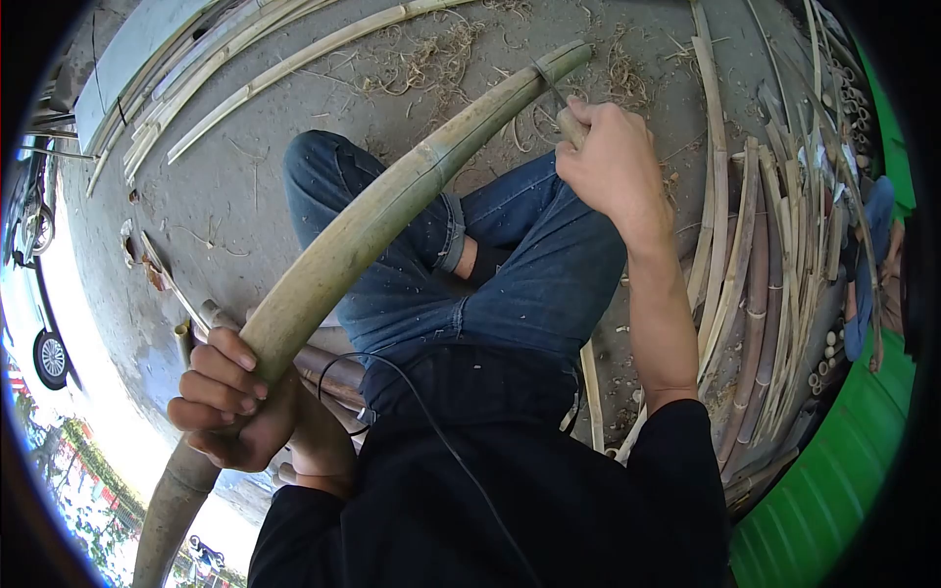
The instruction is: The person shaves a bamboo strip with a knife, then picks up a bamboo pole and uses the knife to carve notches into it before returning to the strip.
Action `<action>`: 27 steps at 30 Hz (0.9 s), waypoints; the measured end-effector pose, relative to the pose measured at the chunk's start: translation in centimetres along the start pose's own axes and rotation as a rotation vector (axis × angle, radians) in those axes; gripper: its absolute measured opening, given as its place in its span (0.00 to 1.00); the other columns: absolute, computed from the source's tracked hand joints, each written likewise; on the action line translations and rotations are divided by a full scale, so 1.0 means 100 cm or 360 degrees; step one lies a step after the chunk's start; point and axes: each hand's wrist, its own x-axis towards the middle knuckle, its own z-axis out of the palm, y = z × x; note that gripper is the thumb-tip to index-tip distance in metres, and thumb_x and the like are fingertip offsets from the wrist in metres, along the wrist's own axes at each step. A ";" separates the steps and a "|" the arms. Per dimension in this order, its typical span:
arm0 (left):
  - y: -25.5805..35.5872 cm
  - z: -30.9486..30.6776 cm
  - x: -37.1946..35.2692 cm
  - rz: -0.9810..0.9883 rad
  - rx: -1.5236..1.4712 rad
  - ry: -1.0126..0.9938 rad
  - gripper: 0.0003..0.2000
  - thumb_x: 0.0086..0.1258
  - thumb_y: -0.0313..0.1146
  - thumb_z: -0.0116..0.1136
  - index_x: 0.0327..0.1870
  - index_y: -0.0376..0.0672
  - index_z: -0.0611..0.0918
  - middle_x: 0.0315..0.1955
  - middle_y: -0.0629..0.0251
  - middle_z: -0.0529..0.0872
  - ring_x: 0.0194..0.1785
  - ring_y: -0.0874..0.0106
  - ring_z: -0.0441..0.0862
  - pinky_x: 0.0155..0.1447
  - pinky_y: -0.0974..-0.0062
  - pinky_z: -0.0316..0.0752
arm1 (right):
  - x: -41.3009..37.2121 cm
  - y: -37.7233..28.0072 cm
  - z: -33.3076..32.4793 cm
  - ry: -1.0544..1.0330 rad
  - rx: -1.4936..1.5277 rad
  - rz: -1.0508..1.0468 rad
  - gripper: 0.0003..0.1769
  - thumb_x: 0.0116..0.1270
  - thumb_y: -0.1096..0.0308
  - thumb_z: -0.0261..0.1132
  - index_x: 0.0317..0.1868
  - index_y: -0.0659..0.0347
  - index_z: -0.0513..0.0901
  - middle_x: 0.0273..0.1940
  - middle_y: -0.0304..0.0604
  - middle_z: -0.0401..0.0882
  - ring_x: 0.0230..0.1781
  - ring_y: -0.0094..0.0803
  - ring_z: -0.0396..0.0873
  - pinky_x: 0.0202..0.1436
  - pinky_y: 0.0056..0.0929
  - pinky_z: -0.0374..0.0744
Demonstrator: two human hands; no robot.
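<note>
A long greenish bamboo pole (358,218) slants across my lap, from the lower left up to its far end at the top middle. Its curve comes with the wide lens. My left hand (227,400) is wrapped round the pole near the lower left. My right hand (616,162) is closed round the handle of a knife (570,127), close to the pole's far end. The knife's thin dark blade (545,76) lies against the pole there, and a dark crack line runs along the pole below it. Part of the blade is hidden by the pole.
Split bamboo strips (284,69) lie on the concrete at the upper left. More bamboo poles and strips (755,284) are piled on the right, beside a green corrugated panel (823,500). Curly shavings (431,64) litter the ground ahead. Another person's blue-clad leg (872,265) shows at far right.
</note>
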 end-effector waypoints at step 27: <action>0.005 0.003 0.003 -0.0027 0.0007 -0.0147 0.14 0.79 0.41 0.43 0.29 0.50 0.66 0.21 0.71 0.68 0.26 0.75 0.67 0.42 0.68 0.67 | 0.013 -0.011 -0.010 -0.0088 -0.0108 0.0010 0.28 0.50 0.70 0.66 0.54 0.72 0.84 0.47 0.66 0.85 0.52 0.58 0.84 0.63 0.42 0.79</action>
